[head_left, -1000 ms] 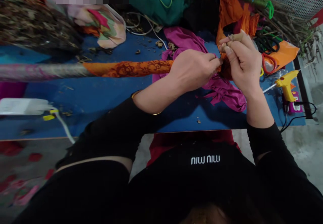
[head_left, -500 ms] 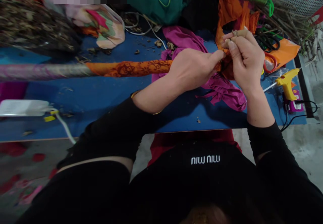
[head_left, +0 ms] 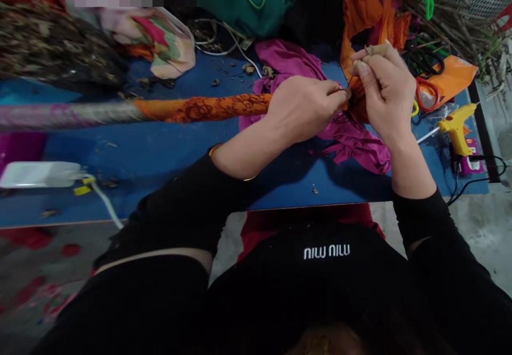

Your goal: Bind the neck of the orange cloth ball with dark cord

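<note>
Over the desk (head_left: 120, 158), along its near edge, the pole (head_left: 212, 108) looks stiff, its cloth soft; the wrapped part suits gripping. The left hand (head_left: 302, 110) closes around it; the right hand's (head_left: 390, 94) fingers pinch narrowly, on what is unclear.

Patterned orange cloth (head_left: 208, 107) — matt (faintly wrinkled) — beside glossy yellow plastic gun (head_left: 458, 126).

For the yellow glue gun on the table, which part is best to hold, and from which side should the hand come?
I would grip the handle from the near side, fingers around it: it is narrow and points toward the person. The nozzle points right and may be hot; the glue stick sticks out left.
</note>
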`<state>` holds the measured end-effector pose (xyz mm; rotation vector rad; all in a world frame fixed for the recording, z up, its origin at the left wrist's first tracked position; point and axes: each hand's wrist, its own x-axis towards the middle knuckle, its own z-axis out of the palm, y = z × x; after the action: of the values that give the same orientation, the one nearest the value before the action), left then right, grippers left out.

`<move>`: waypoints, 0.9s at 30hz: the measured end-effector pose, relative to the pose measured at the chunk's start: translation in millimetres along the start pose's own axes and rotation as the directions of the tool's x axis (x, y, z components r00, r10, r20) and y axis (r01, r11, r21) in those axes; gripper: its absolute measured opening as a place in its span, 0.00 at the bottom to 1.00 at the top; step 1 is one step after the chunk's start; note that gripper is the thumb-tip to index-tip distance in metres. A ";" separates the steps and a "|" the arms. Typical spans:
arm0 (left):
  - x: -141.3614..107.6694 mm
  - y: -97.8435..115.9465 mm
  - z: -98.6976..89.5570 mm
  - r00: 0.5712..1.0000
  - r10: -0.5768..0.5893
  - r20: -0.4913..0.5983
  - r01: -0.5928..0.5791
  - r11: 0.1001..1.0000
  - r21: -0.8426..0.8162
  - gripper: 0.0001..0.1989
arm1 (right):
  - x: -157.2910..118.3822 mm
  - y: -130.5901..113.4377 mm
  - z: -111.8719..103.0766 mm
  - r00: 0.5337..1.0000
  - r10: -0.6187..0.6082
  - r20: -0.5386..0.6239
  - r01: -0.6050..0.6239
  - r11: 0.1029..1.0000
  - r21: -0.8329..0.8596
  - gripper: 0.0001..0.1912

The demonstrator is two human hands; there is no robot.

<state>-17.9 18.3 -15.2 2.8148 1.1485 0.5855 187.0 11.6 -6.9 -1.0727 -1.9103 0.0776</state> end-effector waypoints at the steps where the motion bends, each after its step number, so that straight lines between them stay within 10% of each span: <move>1: -0.4 -1.8 1.2 1.000 0.011 -0.012 -0.012 1.000 -0.004 0.21 | 0.9 0.6 -0.4 1.000 0.019 0.006 -0.019 1.000 0.018 0.17; 7: 0.4 -13.9 -0.4 0.996 0.040 -0.081 -0.035 0.997 0.068 0.21 | 4.1 16.7 -16.2 0.960 0.253 -0.122 -0.170 0.870 0.463 0.22; 13: 2.8 -33.9 -9.3 0.993 0.003 -0.120 0.002 0.999 0.039 0.19 | 2.8 64.8 -44.3 0.860 0.510 -0.008 -0.367 0.630 0.685 0.24; 20: 0.2 -39.9 -36.5 0.984 0.156 -0.081 -0.175 0.907 -0.383 0.17 | 1.3 80.0 -21.7 0.816 0.562 -0.136 -0.488 0.796 0.358 0.20; 27: -3.1 -43.4 -60.2 0.954 -0.048 -0.295 -0.112 0.859 -0.500 0.17 | -2.8 41.1 -1.2 0.905 0.420 0.067 -0.421 0.862 0.281 0.16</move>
<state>-70.5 41.6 31.7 2.3355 0.8126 1.1592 215.0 34.6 -26.4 -1.2645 -1.5727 0.5913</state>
